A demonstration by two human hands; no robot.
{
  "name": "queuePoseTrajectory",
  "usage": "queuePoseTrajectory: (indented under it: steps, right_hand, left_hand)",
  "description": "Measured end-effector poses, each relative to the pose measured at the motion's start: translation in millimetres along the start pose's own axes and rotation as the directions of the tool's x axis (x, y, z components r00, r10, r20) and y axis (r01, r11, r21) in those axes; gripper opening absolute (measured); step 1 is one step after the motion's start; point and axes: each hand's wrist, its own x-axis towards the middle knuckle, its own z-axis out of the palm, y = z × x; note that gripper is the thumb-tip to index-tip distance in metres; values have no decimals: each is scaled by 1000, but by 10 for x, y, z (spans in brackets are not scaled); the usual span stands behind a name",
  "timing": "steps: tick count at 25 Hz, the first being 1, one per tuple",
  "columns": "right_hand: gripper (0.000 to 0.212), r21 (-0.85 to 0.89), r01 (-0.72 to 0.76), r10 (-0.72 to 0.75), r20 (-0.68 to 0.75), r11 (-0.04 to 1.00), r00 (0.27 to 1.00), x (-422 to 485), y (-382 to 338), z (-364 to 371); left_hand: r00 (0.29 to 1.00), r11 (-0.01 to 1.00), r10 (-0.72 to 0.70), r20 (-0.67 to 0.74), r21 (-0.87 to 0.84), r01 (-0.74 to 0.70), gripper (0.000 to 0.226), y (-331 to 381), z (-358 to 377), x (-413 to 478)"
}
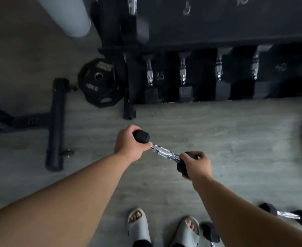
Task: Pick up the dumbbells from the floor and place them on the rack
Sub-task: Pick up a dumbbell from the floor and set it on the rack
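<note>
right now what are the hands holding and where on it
One dumbbell, gripped by its black end weights: left hand around one end, right hand around the other. The chrome handle is bare.

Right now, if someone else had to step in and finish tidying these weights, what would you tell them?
Left hand: closed around one black hex head of a small dumbbell.
Right hand: closed around the other head. The dumbbell is held in the air, chrome handle bare between the hands.
Rack: straight ahead; the lower shelf holds dumbbells, with labels 35 and 40.
On the floor: a second dumbbell to the right, and a third dumbbell beside the right sandal, partly hidden by the right forearm.
Done: one dumbbell lifted.
Left: rack it, then collect the two on the floor.
</note>
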Motion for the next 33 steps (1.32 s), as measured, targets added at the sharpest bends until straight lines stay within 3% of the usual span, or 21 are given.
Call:
queuePoseTrajectory:
  steps: [4,9,17,21,26,33]
  right_hand:
    - [35,212,-44,36,42,976,998,-957,-728,-388]
    - [59,491,-46,7,81,870,997,-1845,-1576,-700]
    - [51,679,18,-26,2,734,1000,-1782,-2949,-521]
    - [52,721,-26,62,-24,692,998,-1430,-3474,-110]
    - [54,761,-89,144,-6,643,990,-1002,-3967,395]
    - [48,664,-69,206,-131,745,970,-432,-4191,797]
  left_hand:
    - [983,979,181,21,92,-182,65,1188,-847,-318]
    - [914,892,400,65,200,-404,67,2622,-1753,-644]
    - [751,682,630,199,321,-657,72,4260,-2284,182]
    - [673,564,671,311,376,-735,74,4678,-2355,951]
    - [649,504,638,414,412,-759,76,4918,-2284,1916]
    - [591,425,618,519,412,-806,72,4897,-1960,2680]
